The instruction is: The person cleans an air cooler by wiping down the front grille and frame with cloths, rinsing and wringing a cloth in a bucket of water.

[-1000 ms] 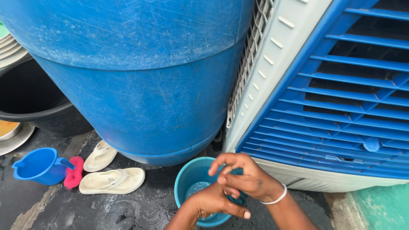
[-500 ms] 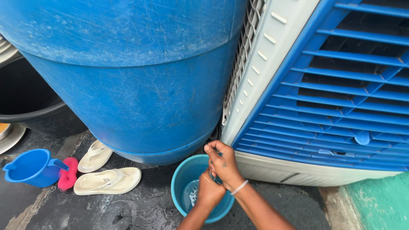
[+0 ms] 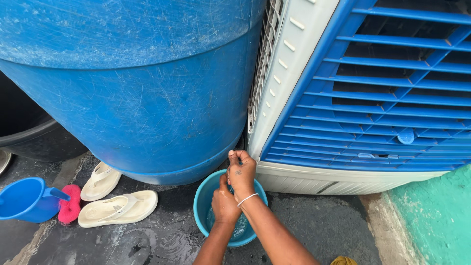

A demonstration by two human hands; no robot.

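Blue water is sitting in the small bucket (image 3: 203, 206) on the wet ground, just below the big barrel (image 3: 132, 88) and the cooler (image 3: 373, 93). The person is holding both hands over the bucket. The right hand (image 3: 241, 175) is curling its fingers tight, pinching something dark that is too hidden to tell. The left hand (image 3: 224, 203) is closing just under it, touching it. White sandals (image 3: 117, 208) and a blue jug (image 3: 22, 198) are lying well to the left.
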